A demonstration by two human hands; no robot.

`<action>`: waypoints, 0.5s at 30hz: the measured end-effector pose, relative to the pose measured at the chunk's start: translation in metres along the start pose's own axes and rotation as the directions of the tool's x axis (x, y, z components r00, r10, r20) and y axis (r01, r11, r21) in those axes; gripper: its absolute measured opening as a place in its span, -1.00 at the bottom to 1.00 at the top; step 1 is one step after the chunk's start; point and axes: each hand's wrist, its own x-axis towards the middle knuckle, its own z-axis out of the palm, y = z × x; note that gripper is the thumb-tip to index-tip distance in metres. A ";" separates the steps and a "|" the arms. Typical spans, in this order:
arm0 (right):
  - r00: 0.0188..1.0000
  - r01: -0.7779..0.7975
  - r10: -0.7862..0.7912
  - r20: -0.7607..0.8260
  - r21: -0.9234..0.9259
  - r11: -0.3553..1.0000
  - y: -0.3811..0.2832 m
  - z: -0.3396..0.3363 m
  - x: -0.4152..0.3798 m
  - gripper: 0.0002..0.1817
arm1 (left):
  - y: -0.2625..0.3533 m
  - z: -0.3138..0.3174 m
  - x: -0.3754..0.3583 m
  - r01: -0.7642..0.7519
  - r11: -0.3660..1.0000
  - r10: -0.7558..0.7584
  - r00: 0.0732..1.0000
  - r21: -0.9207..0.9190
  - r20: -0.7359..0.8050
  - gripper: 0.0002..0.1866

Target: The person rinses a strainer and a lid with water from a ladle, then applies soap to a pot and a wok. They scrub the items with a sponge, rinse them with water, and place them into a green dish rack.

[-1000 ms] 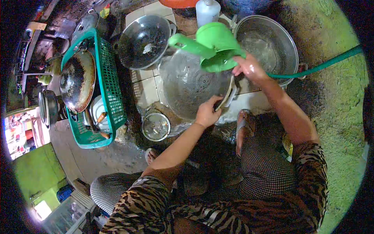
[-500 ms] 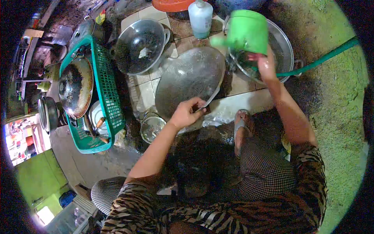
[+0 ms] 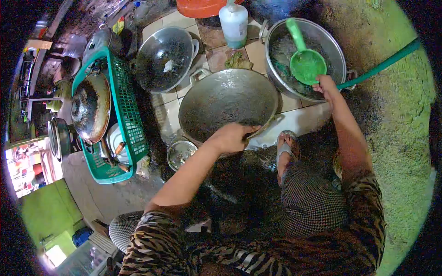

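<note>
My left hand (image 3: 232, 138) is closed on the near rim of a wide metal wok (image 3: 225, 99), which rests level on the floor, its inside wet and shiny. At the right, my right hand (image 3: 327, 87) pinches the near edge of a green plastic dipper (image 3: 309, 67). The dipper's handle points away from me, and its bowl lies over a large metal pot (image 3: 335, 51) holding water. A green hose (image 3: 386, 65) reaches the pot's right side.
A second wok (image 3: 159, 50) with a whitish lump stands at the back left, beside a green basket (image 3: 126, 99) of cookware. Behind are a bottle (image 3: 233, 25), a yellowish scrap (image 3: 238, 60) and an orange basin (image 3: 209, 9). A small bowl (image 3: 181, 154) sits near my left forearm.
The wok has gone from tilted up to level, with my left hand still at its rim. The green dipper, earlier tipped upside down and raised, is now lower, over the pot.
</note>
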 end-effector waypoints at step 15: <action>0.743 -0.493 -0.069 0.665 0.614 0.616 -0.013 0.206 -0.105 -0.79 | -0.021 0.055 0.044 -0.066 0.985 0.053 0.995 -0.157 -0.084 -0.31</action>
